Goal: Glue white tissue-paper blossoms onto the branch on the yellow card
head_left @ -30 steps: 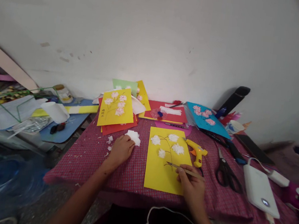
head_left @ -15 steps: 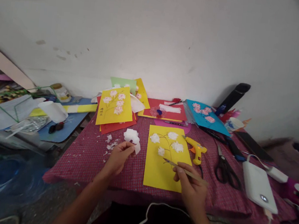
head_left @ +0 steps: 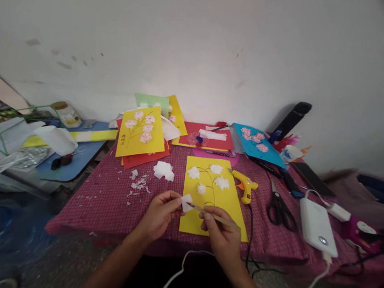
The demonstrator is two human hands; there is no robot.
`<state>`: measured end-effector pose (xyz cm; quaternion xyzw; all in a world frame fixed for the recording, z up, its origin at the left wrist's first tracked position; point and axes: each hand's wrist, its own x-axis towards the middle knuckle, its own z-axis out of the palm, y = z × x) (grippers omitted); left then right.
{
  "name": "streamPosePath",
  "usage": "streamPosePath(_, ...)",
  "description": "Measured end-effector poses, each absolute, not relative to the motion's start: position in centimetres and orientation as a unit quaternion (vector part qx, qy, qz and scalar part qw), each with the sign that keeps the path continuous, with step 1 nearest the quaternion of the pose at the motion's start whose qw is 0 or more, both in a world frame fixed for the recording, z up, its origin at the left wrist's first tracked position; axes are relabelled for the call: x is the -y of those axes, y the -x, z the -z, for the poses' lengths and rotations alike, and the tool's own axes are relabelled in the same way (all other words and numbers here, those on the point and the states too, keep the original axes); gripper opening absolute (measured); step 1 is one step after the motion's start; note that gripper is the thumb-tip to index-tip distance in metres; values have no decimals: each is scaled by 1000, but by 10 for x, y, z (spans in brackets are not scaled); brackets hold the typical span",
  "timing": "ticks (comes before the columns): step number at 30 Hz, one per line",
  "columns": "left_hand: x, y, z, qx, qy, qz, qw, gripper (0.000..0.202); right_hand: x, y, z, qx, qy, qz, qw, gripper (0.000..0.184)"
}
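Note:
Between thumb and fingers, my left hand (head_left: 163,212) pinches a small white tissue paper square (head_left: 186,202). My right hand (head_left: 221,233) grips a thin brush (head_left: 220,218), its dark tip against the tissue square. Both hands are over the lower part of a yellow sheet (head_left: 196,225). On that sheet, drawn branches carry several white tissue flowers (head_left: 222,182). To the left lies a pile of white tissue pieces (head_left: 164,171), with small scraps (head_left: 140,184) scattered beside it.
A yellow glue gun (head_left: 245,185), black scissors (head_left: 279,209) and a white power bank (head_left: 317,227) lie to the right. Finished-looking flower cards (head_left: 142,134) are stacked at the back left, and a blue card (head_left: 258,142) leans back right. A white cable (head_left: 177,276) hangs in front.
My left hand has lifted a tissue piece from the pile and brought it right, over the yellow sheet. The brush tip has moved from the drawn branch to the tissue. The view has shifted slightly.

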<state>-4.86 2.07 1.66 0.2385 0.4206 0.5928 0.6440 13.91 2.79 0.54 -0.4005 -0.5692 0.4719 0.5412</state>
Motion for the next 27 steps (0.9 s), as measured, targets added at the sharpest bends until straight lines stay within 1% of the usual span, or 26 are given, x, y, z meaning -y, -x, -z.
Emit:
streamPosePath(2,-20,48,-18,-422,-238,-592,644,19,-28,-139,-6,562,403,-476,543,14)
streamPosePath(6,-18,46,-16,-438,-256,-593,626,24,-30,-139,-7,528,403,-501,555,15)
streamPosePath(10,-20,43,-9,-458,-298,-595,590,19,-34,-139,-5,482,394,-547,560,18)
streamPosePath(14,-21,43,-5,-492,-339,-584,549,16,-36,-140,-2,473,385,-578,542,18)
streamPosePath(20,-18,44,-12,-531,-417,-547,495,13,-36,-141,-3,485,401,-570,528,20)
streamPosePath(27,-14,45,-8,-547,-489,-515,443,8,-34,-143,-2,497,422,-572,498,25)
